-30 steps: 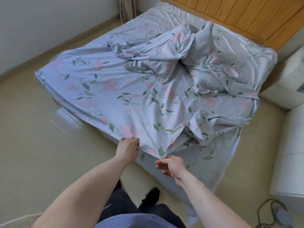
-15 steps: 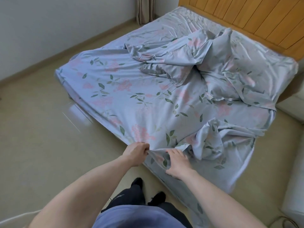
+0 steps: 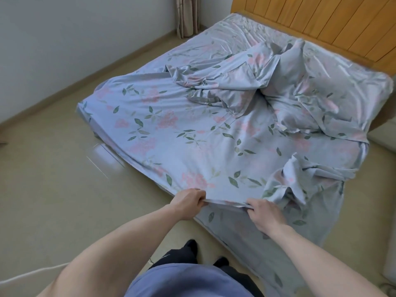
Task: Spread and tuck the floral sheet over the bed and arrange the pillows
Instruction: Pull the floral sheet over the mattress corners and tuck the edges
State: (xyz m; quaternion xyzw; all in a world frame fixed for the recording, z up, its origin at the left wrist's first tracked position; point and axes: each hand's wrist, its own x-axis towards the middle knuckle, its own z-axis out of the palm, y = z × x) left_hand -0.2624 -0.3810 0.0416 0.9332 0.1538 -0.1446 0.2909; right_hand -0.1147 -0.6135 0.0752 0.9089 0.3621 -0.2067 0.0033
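A pale blue floral sheet (image 3: 171,133) with pink flowers and green leaves covers the low bed. It lies smooth on the left half and is bunched in folds at the near right corner (image 3: 300,181). Two pillows in the same fabric lie crumpled near the head: one in the middle (image 3: 225,86), one to the right (image 3: 334,97). My left hand (image 3: 188,202) and my right hand (image 3: 263,213) both pinch the sheet's near edge at the foot of the bed, holding it taut between them. Below them the sheet hangs down the mattress side.
A wooden headboard (image 3: 321,24) stands at the far end. A white wall (image 3: 64,39) and curtain (image 3: 187,16) are on the left. Beige floor (image 3: 53,189) surrounds the bed. White furniture (image 3: 383,142) sits close on the right. A white cable (image 3: 32,275) lies at lower left.
My right hand went from open beside the sheet to gripping its edge. Both hands now hold the edge stretched and wider apart, and my view has shifted left.
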